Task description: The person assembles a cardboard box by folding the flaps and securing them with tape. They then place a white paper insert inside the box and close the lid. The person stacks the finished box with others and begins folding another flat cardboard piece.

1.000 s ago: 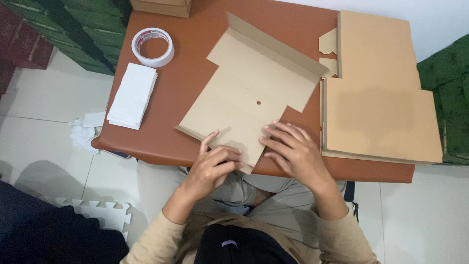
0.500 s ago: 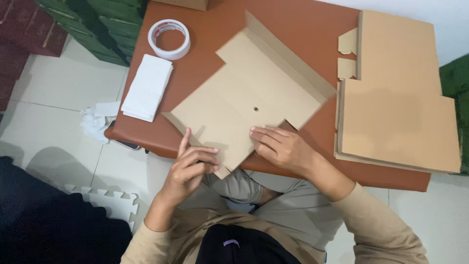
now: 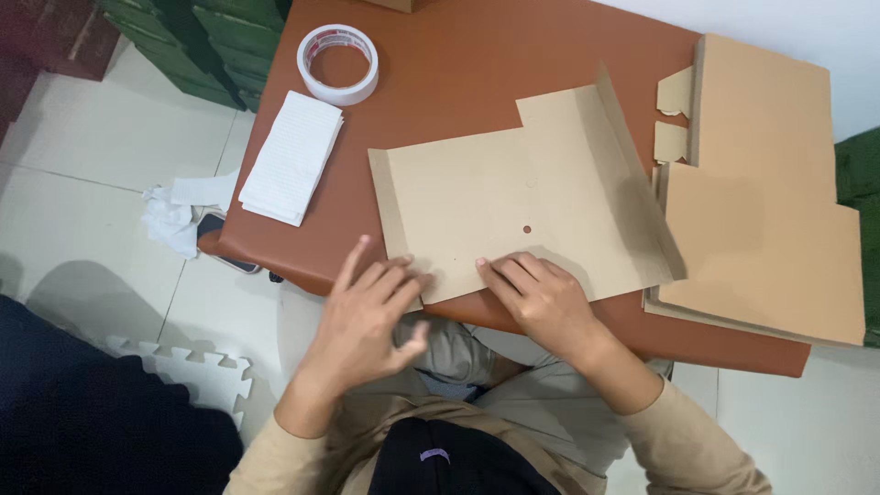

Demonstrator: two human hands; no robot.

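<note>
**At the near edge: both hands on one flat cardboard blank**

On the brown tabletop (image 3: 477, 101), the cardboard blank (image 3: 522, 202) lies flat, its long axis running from nine to three o'clock, one side flap standing up at three. The right hand (image 3: 541, 298) presses flat on its near edge, fingers spread, its grip clamped on nothing. The left hand (image 3: 367, 316), at eight o'clock of the blank, has open fingers touching the near corner. Both hands are about equally near. A tape roll (image 3: 337, 64) sits at eleven o'clock.
</note>
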